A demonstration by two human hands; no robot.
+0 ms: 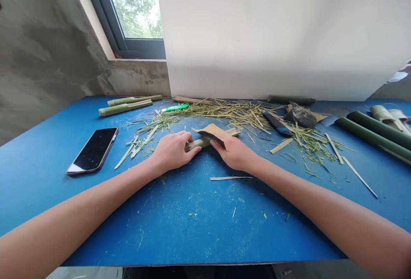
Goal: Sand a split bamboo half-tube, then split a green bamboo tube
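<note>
In the head view, the bamboo point(198, 143) lies on the blue table point(192, 223), reaching from the left hand point(173, 149) to beyond the right hand point(235, 151). It is a slim length, dull pale green by the left hand and straw-coloured at its right end, which slants away from the person. The left hand is closed on its left end, thumb on the near side. The right hand grips the sandpaper point(214, 131), tan above and dark beneath, bent over the bamboo's middle and hiding that stretch. Shavings point(224, 110) lie beyond; a phone point(93, 150) lies leftward.
</note>
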